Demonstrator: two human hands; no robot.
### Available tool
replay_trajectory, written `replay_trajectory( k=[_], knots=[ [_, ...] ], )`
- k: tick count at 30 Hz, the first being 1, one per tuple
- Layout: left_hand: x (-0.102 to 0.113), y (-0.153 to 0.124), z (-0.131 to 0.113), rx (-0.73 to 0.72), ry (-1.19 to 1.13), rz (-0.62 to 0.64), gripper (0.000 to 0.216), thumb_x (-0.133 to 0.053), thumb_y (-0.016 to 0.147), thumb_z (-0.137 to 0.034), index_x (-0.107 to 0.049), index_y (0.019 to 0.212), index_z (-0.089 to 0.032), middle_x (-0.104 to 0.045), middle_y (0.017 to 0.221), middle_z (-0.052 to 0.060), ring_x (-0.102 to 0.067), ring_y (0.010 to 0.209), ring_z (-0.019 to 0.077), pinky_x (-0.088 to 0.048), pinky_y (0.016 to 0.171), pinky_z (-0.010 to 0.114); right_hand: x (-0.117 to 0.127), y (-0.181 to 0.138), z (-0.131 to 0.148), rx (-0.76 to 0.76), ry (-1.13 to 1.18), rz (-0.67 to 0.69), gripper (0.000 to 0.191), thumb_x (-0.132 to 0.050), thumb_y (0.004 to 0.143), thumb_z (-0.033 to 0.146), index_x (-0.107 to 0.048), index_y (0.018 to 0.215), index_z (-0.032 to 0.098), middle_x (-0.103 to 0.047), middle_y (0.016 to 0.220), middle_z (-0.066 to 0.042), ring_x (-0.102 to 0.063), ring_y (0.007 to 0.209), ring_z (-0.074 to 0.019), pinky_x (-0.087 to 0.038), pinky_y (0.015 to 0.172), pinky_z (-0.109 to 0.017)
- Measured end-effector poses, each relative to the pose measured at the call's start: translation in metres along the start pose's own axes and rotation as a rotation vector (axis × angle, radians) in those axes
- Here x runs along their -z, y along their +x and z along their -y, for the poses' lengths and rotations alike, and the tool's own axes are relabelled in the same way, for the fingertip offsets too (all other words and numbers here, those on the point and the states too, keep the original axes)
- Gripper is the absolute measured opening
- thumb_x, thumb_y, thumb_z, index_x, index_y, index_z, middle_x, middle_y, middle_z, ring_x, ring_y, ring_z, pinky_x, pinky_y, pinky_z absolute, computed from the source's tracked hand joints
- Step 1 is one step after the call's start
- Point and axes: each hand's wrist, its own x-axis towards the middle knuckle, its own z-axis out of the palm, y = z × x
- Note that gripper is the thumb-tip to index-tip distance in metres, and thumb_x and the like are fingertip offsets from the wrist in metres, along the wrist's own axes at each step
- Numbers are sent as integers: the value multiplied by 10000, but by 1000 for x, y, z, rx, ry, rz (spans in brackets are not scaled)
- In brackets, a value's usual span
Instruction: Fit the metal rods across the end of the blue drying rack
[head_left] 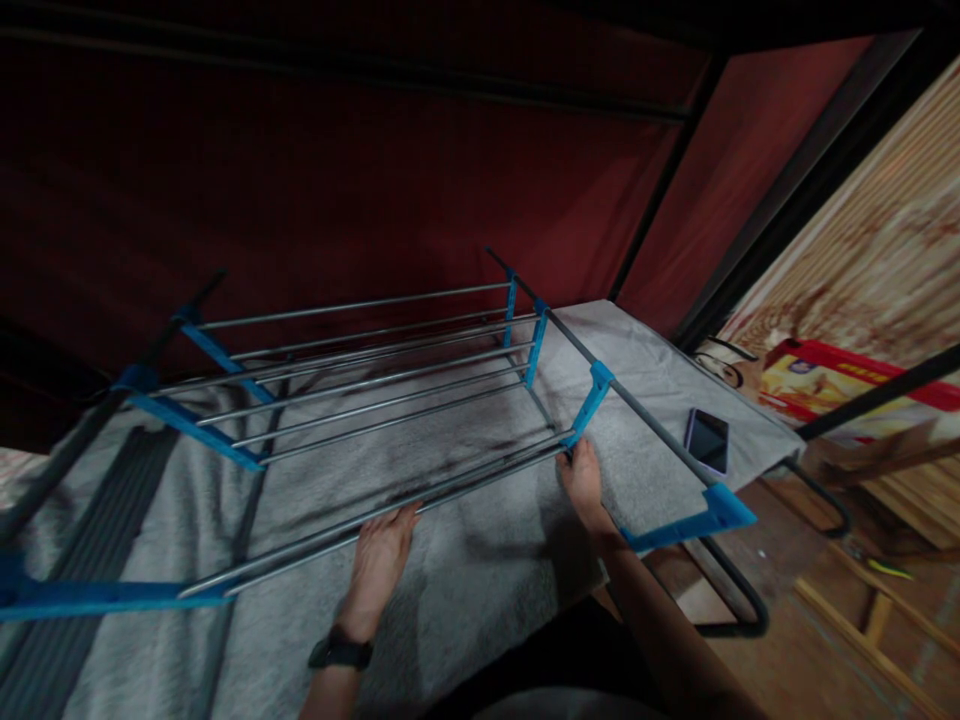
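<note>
A partly assembled rack of grey metal tubes [367,384] and blue plastic brackets [589,405] lies on a grey cloth. My left hand [382,550], with a dark watch [341,652] at the wrist, has its fingers curled over the front pair of tubes [480,482] near their middle. At the right end of that pair, my right hand [583,482] grips the lower tip of a blue bracket; its fingertips are partly hidden beneath. Another blue bracket [112,597] meets the tubes' left end. An end bracket [697,520] at the front right carries no crosswise tubes.
Several loose dark tubes [112,500] lie at the left on the cloth-covered surface [450,620]. A phone [706,440] rests near the right edge. Red fabric panels [375,190] with dark bars stand behind. On the right are a red and yellow box [832,385] and wooden pieces [874,620].
</note>
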Motion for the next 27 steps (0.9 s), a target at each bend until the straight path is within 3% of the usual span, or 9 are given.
replay_trajectory(
  k=[19, 23, 27],
  knots=[
    [-1, 2, 1, 20, -104, -5, 386, -394, 1010, -323, -704, 1197, -189, -786, 1063, 104, -731, 971, 272, -542, 907, 421, 5, -2, 15, -56, 25, 8, 216, -488, 881, 269, -583, 1054, 181, -649, 1037, -192, -606, 1020, -341, -522, 933, -511],
    [1, -13, -10, 69, -145, -154, 392, -403, 1002, -365, -683, 1214, -191, -742, 1167, 118, -659, 1145, 296, -488, 1038, 491, 5, -2, 15, -63, 35, 11, 209, -506, 864, 262, -572, 1048, 186, -638, 1003, -159, -607, 992, -321, -521, 925, -489],
    [10, -64, -11, 192, -197, -322, 326, -422, 985, -373, -676, 1149, -252, -697, 1193, 106, -616, 1182, 296, -457, 1090, 510, 4, -2, 13, -54, 34, 1, 218, -520, 842, 273, -575, 1039, 199, -634, 961, -136, -610, 934, -309, -536, 882, -467]
  ],
)
